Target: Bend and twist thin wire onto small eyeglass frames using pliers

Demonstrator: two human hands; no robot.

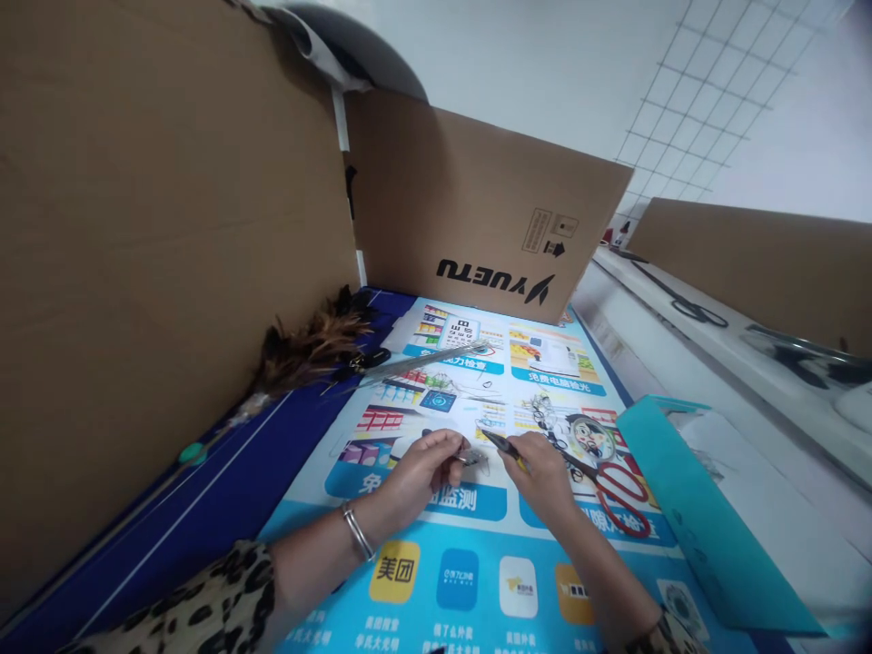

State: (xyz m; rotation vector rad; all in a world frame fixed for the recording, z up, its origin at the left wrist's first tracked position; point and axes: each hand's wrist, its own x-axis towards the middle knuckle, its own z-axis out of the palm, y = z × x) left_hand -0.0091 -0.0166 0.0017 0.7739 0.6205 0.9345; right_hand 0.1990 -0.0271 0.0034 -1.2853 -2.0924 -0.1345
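Over the printed sheet (477, 536), the left hand (436, 463) pinches a small shiny piece (470, 457); the right hand (541, 468) clasps pliers (502, 444) just beside it, whose tip, knocking it, could make a light pinch slip

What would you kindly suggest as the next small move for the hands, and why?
I would probably bring the dark pointed tool a little nearer to the small shiny piece. The right hand grips the tool, the left hand pinches the piece, and the two items appear close together but not touching.
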